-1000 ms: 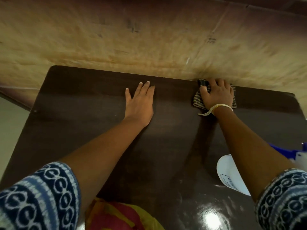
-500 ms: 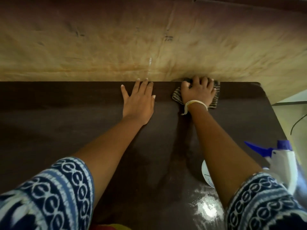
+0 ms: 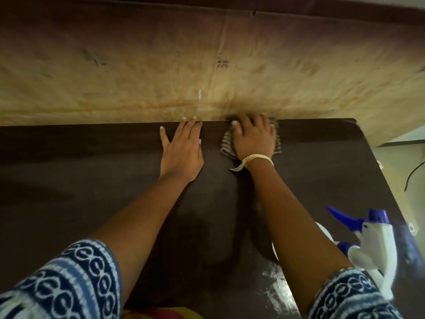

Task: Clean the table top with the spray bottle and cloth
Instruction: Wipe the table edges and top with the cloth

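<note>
Two hands are working from the head view: I am pressing my left hand [image 3: 181, 153] flat, fingers straight, on the dark tabletop [image 3: 80, 180], holding nothing. My right hand [image 3: 254, 137] is pressing the striped cloth [image 3: 226, 146] at the far edge, fingers spread over it. Nearest my right elbow, the spray bottle [image 3: 377, 245] is standing at the near right, its nozzle pointing left.

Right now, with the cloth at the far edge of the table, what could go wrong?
1. The right hand presses the striped cloth right at the table's far edge; a further push could slide it off against the wall.
2. The spray bottle stands near the right edge beside the right forearm; a wide sweep back might knock it over.
3. The left hand lies flat next to the cloth, so that patch may go unwiped.
</note>
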### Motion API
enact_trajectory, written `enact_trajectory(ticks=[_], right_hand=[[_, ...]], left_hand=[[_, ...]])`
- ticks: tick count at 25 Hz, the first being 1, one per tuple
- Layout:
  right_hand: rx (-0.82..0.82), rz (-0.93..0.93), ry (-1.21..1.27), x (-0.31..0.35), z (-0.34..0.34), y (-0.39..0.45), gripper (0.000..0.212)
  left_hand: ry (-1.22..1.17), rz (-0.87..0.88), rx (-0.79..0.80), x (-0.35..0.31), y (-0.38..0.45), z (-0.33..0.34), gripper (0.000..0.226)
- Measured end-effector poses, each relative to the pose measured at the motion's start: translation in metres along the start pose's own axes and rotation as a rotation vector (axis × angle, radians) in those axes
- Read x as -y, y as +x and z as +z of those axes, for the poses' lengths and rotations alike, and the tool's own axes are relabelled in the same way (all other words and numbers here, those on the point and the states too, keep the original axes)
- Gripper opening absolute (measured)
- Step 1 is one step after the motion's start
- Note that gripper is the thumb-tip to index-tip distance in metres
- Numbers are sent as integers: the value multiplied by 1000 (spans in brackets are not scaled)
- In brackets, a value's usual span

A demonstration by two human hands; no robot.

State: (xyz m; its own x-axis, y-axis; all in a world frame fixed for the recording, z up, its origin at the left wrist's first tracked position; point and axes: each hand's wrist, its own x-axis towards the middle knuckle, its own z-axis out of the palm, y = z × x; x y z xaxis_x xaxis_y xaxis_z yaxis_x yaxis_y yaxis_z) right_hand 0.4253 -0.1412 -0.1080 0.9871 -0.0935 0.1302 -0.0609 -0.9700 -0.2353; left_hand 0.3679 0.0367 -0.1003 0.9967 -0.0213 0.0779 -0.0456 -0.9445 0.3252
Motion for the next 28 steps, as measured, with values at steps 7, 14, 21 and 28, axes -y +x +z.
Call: enact_trajectory(ticks=[7,14,21,28], right_hand=[[34,171,84,33,-3,-26,48],[142,-186,187,57,-13,-129,47],[184,-300,191,62,-30,-256,44],[190,-303,156,66,-52,-427,44]], left_hand=[[-92,7,45,2,-7,-9,44],[-142,-14,115,13,-96,-61,34],[-55,-49,216,20,-223,-75,43],[-12,-105,273,26,-410,-83,45]])
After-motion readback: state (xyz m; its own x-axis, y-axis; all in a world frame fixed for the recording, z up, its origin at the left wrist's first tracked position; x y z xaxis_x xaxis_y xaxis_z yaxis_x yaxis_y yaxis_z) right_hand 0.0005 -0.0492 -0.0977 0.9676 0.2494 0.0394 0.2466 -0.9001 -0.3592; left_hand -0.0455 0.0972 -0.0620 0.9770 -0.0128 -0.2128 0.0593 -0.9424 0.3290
